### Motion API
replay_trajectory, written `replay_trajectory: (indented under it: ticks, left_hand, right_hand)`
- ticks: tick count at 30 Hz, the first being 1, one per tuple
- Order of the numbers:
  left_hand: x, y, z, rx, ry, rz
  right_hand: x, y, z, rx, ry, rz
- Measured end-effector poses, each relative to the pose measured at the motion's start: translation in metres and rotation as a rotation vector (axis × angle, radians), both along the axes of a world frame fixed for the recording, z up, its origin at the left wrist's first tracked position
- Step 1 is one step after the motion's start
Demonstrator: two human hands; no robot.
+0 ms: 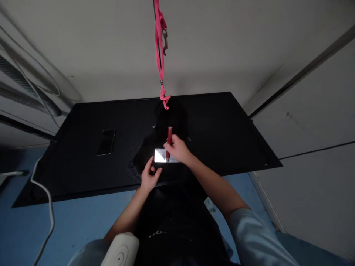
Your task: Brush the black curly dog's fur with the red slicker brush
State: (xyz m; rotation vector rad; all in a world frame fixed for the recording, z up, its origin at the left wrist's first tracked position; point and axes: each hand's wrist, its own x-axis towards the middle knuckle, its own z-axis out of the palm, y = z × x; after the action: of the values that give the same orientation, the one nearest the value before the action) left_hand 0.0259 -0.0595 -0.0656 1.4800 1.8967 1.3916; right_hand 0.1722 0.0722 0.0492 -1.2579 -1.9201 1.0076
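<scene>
A small, shiny rectangular plate (160, 155) lies on the black tabletop close to its front edge, bright with reflected light. In my right hand (179, 149), a thick, dark red, pen-like stick (169, 136) stands nearly upright. Its lower end meets the plate or is just above it; I cannot tell which. This hand covers the plate's right part. My left hand (150, 176) rests at the plate's lower left corner. Its thumb and forefinger are apart, with the forefinger tip at or very near the plate's left edge.
A dark phone-like slab (106, 142) lies on the left of the black table (222, 122). A pink lanyard (159, 44) with a metal clip hangs down above the table's far side. To the left are grey hoses (24, 83) and a pale cable (50, 210). A white rounded device (122, 249) is beside my left arm.
</scene>
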Motion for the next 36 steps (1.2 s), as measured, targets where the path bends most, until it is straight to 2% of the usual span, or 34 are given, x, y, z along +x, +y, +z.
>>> replay_trajectory:
  ticks: [3, 4, 8, 12, 14, 16, 18, 20, 21, 25, 29, 30, 33, 34, 36]
  left_hand:
    - [-0.003, 0.0, -0.001, -0.004, -0.017, -0.016]
    - [-0.004, 0.0, -0.002, -0.002, -0.021, -0.015]
    - [-0.006, 0.0, -0.005, -0.009, -0.039, -0.011]
    - [-0.007, 0.001, -0.004, -0.026, -0.043, -0.015]
    - [-0.007, 0.002, -0.004, -0.036, -0.042, -0.004]
    - [-0.008, 0.002, -0.005, -0.04, -0.05, 0.006]
    - [-0.009, 0.001, -0.008, -0.047, -0.068, -0.002]
    - [-0.009, 0.002, -0.011, -0.05, -0.085, 0.006]
    - [-0.01, 0.002, -0.012, -0.053, -0.089, 0.011]
    - [-0.011, 0.004, -0.012, -0.048, -0.101, -0.003]
    - [-0.011, 0.006, -0.006, -0.037, -0.102, -0.036]
    - [-0.011, 0.007, -0.004, -0.041, -0.098, -0.03]
    - [-0.011, 0.007, -0.003, -0.055, -0.087, -0.019]
    - [-0.011, 0.007, -0.004, -0.057, -0.092, -0.023]
    - [-0.011, 0.007, -0.006, -0.059, -0.104, -0.031]
  right_hand:
    - [-0.002, 0.001, 0.004, 0.111, -0.012, -0.168]
    - [-0.002, 0.001, 0.006, 0.135, -0.002, -0.167]
    - [-0.009, -0.001, 0.01, 0.05, -0.027, 0.074]
    - [-0.018, -0.007, 0.012, 0.199, -0.035, -0.035]
    - [-0.021, -0.008, 0.013, 0.201, -0.049, 0.057]
    - [-0.022, -0.007, 0.014, 0.117, -0.085, 0.154]
    - [-0.021, -0.004, 0.016, 0.087, -0.089, 0.095]
    - [-0.018, 0.0, 0.018, 0.141, -0.044, -0.04]
    - [-0.018, 0.001, 0.019, 0.163, -0.03, -0.057]
    - [-0.017, 0.0, 0.022, 0.116, -0.153, 0.141]
    - [-0.021, -0.005, 0.022, 0.255, -0.165, -0.024]
    - [-0.022, -0.005, 0.021, 0.268, -0.145, -0.013]
    - [-0.023, -0.004, 0.02, 0.138, -0.14, 0.15]
    - [-0.023, -0.002, 0.021, 0.092, -0.142, 0.157]
    - [-0.021, 0.003, 0.023, 0.092, -0.114, 0.038]
